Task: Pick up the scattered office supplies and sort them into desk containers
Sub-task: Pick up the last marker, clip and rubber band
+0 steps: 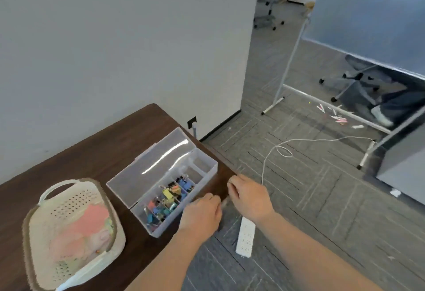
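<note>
At the worktop [96,152] edge, both hands meet. Left hand [202,212] has its fingers curled, grip seemingly on something small and pale at its fingertips; too blurred to name. Right hand [249,195] just beside it, fingers bent inward; whether its grip holds anything, cannot tell. Just left of the grip: clear compartment box [202,175], lid hinged open, coloured binder clips [170,196] filling its nearer compartments, the far end compartment bare. Further left, a white perforated basket [55,191] with pink and pale contents. Below the hands, on the carpet, a white power strip [246,236], its cable trailing off.
</note>
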{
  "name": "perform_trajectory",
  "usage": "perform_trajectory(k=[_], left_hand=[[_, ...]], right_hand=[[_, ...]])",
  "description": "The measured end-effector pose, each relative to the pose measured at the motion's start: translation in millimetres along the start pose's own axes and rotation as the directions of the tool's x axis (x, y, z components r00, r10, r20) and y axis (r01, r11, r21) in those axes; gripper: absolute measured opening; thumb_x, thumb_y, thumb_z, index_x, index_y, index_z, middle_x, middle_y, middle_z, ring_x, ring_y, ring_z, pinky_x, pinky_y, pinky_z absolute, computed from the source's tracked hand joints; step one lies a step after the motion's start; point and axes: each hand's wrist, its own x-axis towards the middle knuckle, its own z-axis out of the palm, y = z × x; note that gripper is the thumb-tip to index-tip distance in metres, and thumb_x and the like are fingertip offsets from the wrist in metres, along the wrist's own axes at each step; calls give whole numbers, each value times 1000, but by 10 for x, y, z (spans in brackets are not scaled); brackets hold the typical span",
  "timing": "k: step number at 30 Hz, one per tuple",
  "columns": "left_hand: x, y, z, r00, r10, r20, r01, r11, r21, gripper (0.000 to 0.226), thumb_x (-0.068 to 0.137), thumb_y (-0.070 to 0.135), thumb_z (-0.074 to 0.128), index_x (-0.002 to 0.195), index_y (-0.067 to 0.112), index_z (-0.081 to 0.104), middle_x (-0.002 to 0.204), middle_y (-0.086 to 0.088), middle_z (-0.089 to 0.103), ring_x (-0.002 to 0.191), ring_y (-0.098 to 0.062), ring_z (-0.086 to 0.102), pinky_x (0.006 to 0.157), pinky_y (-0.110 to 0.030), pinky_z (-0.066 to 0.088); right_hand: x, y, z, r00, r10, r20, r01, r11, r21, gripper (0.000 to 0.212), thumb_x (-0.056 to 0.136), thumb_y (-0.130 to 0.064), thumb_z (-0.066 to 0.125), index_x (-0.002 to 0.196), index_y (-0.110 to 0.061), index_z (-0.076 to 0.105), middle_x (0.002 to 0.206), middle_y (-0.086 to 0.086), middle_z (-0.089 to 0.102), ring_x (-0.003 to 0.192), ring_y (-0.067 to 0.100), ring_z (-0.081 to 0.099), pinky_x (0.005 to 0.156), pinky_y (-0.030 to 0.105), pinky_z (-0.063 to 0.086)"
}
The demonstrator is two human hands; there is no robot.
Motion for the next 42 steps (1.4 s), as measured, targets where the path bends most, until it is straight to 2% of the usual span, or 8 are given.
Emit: perform_trajectory(k=[4, 10, 16, 20, 27, 32, 36, 42], left_hand=[[82, 713, 562, 960, 224, 166, -223, 974, -28, 18, 97, 32, 37, 94, 22, 52, 95, 0, 56, 83, -22, 60, 64, -33, 39], [-427, 1823, 1545, 775, 484, 407, -495, 864, -86, 20, 97, 29, 37, 104, 18, 52, 105, -3, 57, 96, -28, 60, 72, -39, 45], [-1064, 2508, 2669, 573, 576, 583, -634, 762, -129, 20, 98, 27, 36, 104, 17, 53, 104, -2, 58, 89, -26, 60, 68, -34, 41], [-1344, 2667, 3916, 504, 557, 660, -685, 723, -87, 20, 99, 27, 35, 109, 18, 49, 106, -2, 57, 91, -25, 61, 68, -35, 42], [-1659, 2489, 6592, 492, 466, 736, -698, 716, 13, 19, 100, 26, 35, 112, 17, 48, 109, -4, 53, 88, -25, 59, 62, -35, 42], [-1710, 2268, 8144, 534, 474, 700, -701, 712, 53, 19, 101, 29, 35, 109, 16, 46, 108, -4, 48, 84, -24, 55, 58, -37, 44], [-1706, 2185, 8939, 560, 520, 645, -714, 698, 57, 24, 99, 33, 40, 115, 16, 43, 113, -4, 44, 92, -23, 52, 60, -32, 41], [-1689, 2211, 9451, 573, 579, 580, -738, 673, 56, 27, 97, 34, 42, 117, 16, 41, 113, -5, 44, 99, -23, 48, 58, -31, 48]], right_hand=[[-1012, 612, -164, 946, 323, -12, -324, 945, -45, 18, 97, -29, 45, 94, -17, 58, 87, -1, 62, 77, 24, 62, 57, 36, 49], [-2994, 1268, -155, 640, 769, -12, -768, 639, -46, 18, 96, -29, 46, 104, -21, 59, 104, 0, 66, 97, 27, 63, 68, 38, 48], [-4703, 1668, 255, 303, 950, 77, -952, 306, -27, 24, 96, -24, 42, 117, -22, 55, 118, -1, 64, 102, 25, 61, 71, 33, 43], [-5642, 2101, 1124, 184, 974, 136, -983, 186, -5, 28, 96, -26, 43, 123, -24, 51, 124, 1, 60, 108, 26, 59, 80, 35, 45], [-7065, 3001, 3287, 98, 937, 334, -983, 144, -113, 43, 99, -31, 39, 141, -22, 36, 139, 7, 45, 118, 32, 53, 91, 43, 46], [-7544, 3665, 4527, 154, 932, 329, -967, 211, -144, 41, 99, -35, 43, 137, -23, 37, 133, 5, 50, 115, 30, 54, 85, 40, 46], [-7691, 4059, 5188, 199, 940, 277, -958, 247, -147, 42, 97, -45, 46, 133, -26, 38, 122, 3, 53, 106, 26, 59, 72, 38, 45], [-7650, 4367, 5627, 179, 957, 229, -946, 231, -228, 35, 92, -46, 41, 115, -20, 35, 101, 5, 53, 69, 21, 56, 50, 30, 37]])
